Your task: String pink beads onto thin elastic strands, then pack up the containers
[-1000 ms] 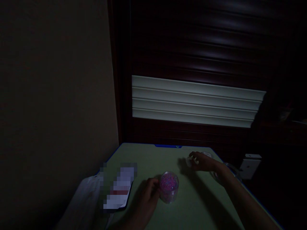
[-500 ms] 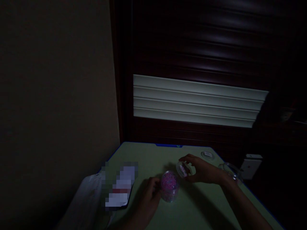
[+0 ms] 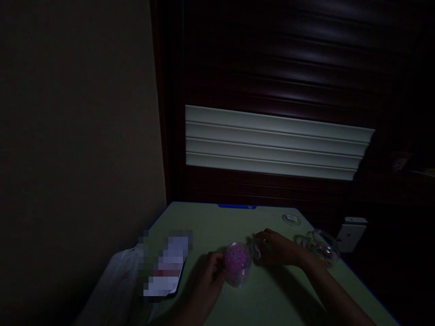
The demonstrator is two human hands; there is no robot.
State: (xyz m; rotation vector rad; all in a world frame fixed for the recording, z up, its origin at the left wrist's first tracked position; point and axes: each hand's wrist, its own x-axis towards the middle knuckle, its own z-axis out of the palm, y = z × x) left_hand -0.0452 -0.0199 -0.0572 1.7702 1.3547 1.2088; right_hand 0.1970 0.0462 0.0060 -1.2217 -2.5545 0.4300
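A clear round jar (image 3: 237, 267) full of small pink and purple bits stands upright on the green table. My left hand (image 3: 213, 272) is curled against the jar's left side, its fingertips at the wall. To the right of the jar, my right hand (image 3: 280, 248) grips a small clear round container (image 3: 256, 250) between thumb and fingers. This container is tipped on its side, low over the table and close to the jar. The hand and dim light hide most of it, so its contents cannot be made out.
A flat clear lid (image 3: 291, 220) with a white label lies at the far right. Behind my right wrist is a clear tub (image 3: 321, 250) of colourful pieces. A blurred phone-like object (image 3: 170, 267) and a pale sheet (image 3: 113, 283) lie left. A white box (image 3: 352, 235) is beyond the table's edge.
My right hand has lowered the small container toward the table, beside the jar. The tub behind my wrist shows more. My left hand stays at the jar.
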